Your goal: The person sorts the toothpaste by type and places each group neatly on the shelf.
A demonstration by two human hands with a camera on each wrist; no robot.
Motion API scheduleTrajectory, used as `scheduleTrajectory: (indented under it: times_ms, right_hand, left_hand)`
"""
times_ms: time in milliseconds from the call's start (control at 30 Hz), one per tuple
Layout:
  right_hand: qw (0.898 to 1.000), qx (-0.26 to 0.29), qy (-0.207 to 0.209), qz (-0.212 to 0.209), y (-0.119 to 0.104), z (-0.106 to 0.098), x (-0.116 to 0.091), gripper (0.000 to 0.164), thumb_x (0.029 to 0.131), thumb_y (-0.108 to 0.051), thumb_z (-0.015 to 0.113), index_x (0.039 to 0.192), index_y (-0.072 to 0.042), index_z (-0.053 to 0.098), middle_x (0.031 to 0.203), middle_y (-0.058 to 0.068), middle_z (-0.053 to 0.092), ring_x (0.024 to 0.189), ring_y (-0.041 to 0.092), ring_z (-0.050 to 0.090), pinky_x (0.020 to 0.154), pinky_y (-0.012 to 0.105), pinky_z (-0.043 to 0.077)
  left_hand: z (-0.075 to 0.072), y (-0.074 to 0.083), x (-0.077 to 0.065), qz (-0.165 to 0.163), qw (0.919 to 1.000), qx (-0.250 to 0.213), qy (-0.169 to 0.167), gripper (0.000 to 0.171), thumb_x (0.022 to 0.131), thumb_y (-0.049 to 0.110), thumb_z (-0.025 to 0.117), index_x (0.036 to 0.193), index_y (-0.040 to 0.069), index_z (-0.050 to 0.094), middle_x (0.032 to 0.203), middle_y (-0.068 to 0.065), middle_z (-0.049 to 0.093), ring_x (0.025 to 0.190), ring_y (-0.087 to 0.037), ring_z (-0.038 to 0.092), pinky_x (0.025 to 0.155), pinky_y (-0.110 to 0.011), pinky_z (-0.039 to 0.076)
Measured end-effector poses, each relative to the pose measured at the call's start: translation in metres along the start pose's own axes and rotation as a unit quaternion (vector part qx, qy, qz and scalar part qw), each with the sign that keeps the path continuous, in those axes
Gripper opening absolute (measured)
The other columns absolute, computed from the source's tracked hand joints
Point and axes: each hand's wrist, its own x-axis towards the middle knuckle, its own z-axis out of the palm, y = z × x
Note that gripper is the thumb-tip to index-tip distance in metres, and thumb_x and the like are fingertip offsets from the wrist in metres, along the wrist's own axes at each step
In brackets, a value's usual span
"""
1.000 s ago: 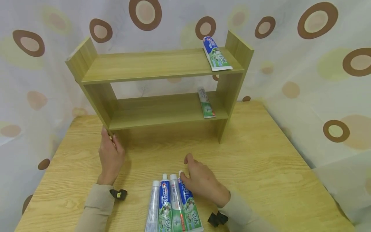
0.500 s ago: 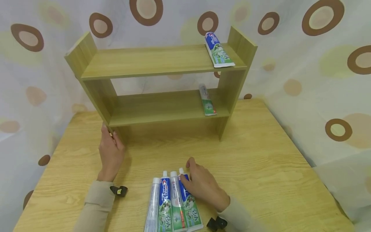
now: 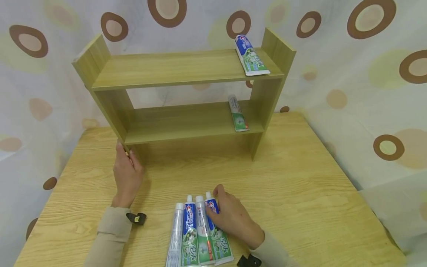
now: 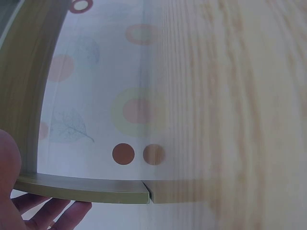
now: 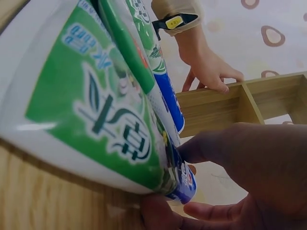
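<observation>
While the left hand (image 3: 128,178) grips the shelf's side (image 3: 115,111), the right hand (image 3: 235,218) pinches a blue-and-green toothpaste tube (image 3: 221,243).

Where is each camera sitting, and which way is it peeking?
Head: sits on the person's head, facing forward and down at the shelf, toothpaste tubes and table; left hand and right hand both show.
Left wrist: sits on that wrist, facing the shelf's side board, the table and patterned cloth; only part of the left hand shows.
Right wrist: sits on that wrist, looking along the nearest tube toward the shelf; both hands show.
Head and right wrist both show the shelf, tubes and both hands.
</observation>
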Motion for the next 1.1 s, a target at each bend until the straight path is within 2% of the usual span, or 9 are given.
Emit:
scheduleTrajectory:
  times_ms: [133,333,433,567,667,767,867,1000,1100]
  right_hand:
    - [1.0,-0.01,0.003,-0.009,0.0,0.002,-0.001,0.049,0.099,-0.027,0.078,0.134,0.0,0.056,0.081,0.002,0.061,0.06,0.01,0.056,0.048,0.025,0.046]
    - [0.999,-0.032,0.022,-0.012,0.001,0.001,0.002,0.049,0.097,-0.024,0.079,0.132,0.001,0.057,0.093,0.011,0.07,0.068,0.012,0.063,0.052,0.023,0.05]
    - [0.998,-0.051,0.044,-0.015,0.003,0.0,0.007,0.048,0.097,-0.02,0.078,0.133,0.003,0.056,0.098,0.016,0.073,0.067,0.014,0.067,0.051,0.021,0.052]
    - [0.996,-0.065,0.062,-0.013,0.005,-0.001,0.01,0.047,0.1,-0.018,0.076,0.136,0.004,0.055,0.106,0.021,0.073,0.068,0.018,0.071,0.051,0.021,0.055]
    - [0.997,-0.062,0.046,-0.001,0.004,-0.002,0.009,0.059,0.099,-0.02,0.079,0.144,0.004,0.051,0.115,0.023,0.071,0.075,0.021,0.073,0.055,0.026,0.06]
    - [0.997,-0.078,0.026,0.008,0.002,-0.001,0.006,0.075,0.096,-0.024,0.083,0.154,0.004,0.045,0.125,0.027,0.068,0.082,0.028,0.075,0.06,0.034,0.064]
    - [0.995,-0.098,0.018,0.009,0.001,0.0,0.004,0.083,0.094,-0.026,0.085,0.158,0.004,0.041,0.128,0.029,0.069,0.081,0.029,0.076,0.06,0.036,0.064]
    - [0.995,-0.095,0.019,0.008,0.001,0.001,0.004,0.081,0.095,-0.023,0.082,0.158,0.005,0.04,0.12,0.028,0.072,0.07,0.022,0.071,0.052,0.027,0.058]
    - [0.996,-0.081,0.022,0.004,0.002,0.002,0.005,0.078,0.095,-0.02,0.08,0.157,0.007,0.04,0.118,0.028,0.073,0.062,0.017,0.066,0.048,0.022,0.053]
  left_hand:
    - [0.0,0.0,0.0,0.002,1.0,0.0,0.0,0.048,0.116,0.01,0.042,0.162,0.001,0.037,0.129,-0.038,0.066,0.095,-0.057,0.07,0.073,-0.068,0.054]
    - [0.001,-0.001,0.001,-0.009,0.9999,0.0,-0.013,0.047,0.116,0.011,0.041,0.162,-0.001,0.036,0.133,-0.038,0.063,0.11,-0.059,0.069,0.083,-0.071,0.055]
    - [0.0,-0.001,0.0,-0.012,0.9998,0.003,-0.014,0.047,0.116,0.012,0.041,0.161,0.0,0.036,0.13,-0.039,0.064,0.099,-0.057,0.069,0.076,-0.068,0.054]
    - [-0.001,-0.001,0.001,-0.014,0.9998,0.004,-0.014,0.046,0.116,0.013,0.041,0.161,-0.001,0.037,0.13,-0.038,0.064,0.096,-0.056,0.068,0.074,-0.067,0.053]
    - [-0.001,-0.001,0.002,-0.013,0.9998,0.004,-0.017,0.046,0.117,0.014,0.04,0.16,-0.001,0.037,0.13,-0.038,0.063,0.101,-0.057,0.069,0.076,-0.067,0.054]
    - [-0.001,-0.001,0.003,-0.012,0.9998,0.003,-0.017,0.046,0.117,0.014,0.04,0.16,-0.001,0.036,0.128,-0.038,0.063,0.09,-0.052,0.066,0.071,-0.062,0.052]
    - [-0.001,-0.001,0.003,-0.009,0.9999,0.002,-0.013,0.046,0.117,0.014,0.04,0.16,-0.001,0.036,0.127,-0.038,0.063,0.09,-0.051,0.066,0.071,-0.061,0.052]
    - [-0.001,-0.001,0.002,-0.008,0.9999,0.001,-0.013,0.045,0.116,0.012,0.04,0.159,-0.002,0.037,0.129,-0.038,0.063,0.102,-0.056,0.069,0.077,-0.067,0.054]
    - [-0.001,-0.001,0.002,-0.007,0.9999,0.003,-0.013,0.046,0.116,0.012,0.041,0.159,-0.001,0.037,0.13,-0.038,0.064,0.102,-0.057,0.069,0.078,-0.068,0.054]
